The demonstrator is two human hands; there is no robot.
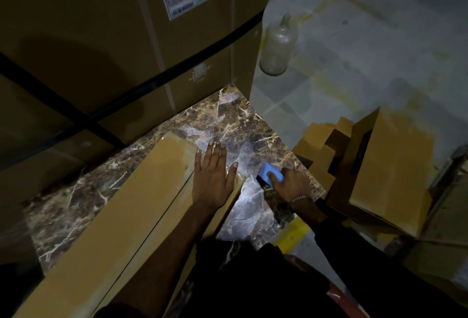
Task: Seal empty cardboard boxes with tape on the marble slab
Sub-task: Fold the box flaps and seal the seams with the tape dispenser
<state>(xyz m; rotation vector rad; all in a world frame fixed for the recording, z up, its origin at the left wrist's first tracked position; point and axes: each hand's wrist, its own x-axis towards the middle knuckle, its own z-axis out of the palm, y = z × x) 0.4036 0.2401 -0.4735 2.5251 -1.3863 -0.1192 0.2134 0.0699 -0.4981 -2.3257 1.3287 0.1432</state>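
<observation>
The left hand is pressing flat, fingers spread, on the box end, where tape is already showing. The right hand, beside the box, is gripping the blue dispenser; the long seam looks untaped.

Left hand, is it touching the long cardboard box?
Touching. The head view shows the left hand lying flat, fingers straight, on the long cardboard box near its taped end.

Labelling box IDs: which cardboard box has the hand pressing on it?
The long flat box lying on the marble slab: the left hand rests flat on its far end. The big strapped box and floor boxes are untouched.
</observation>
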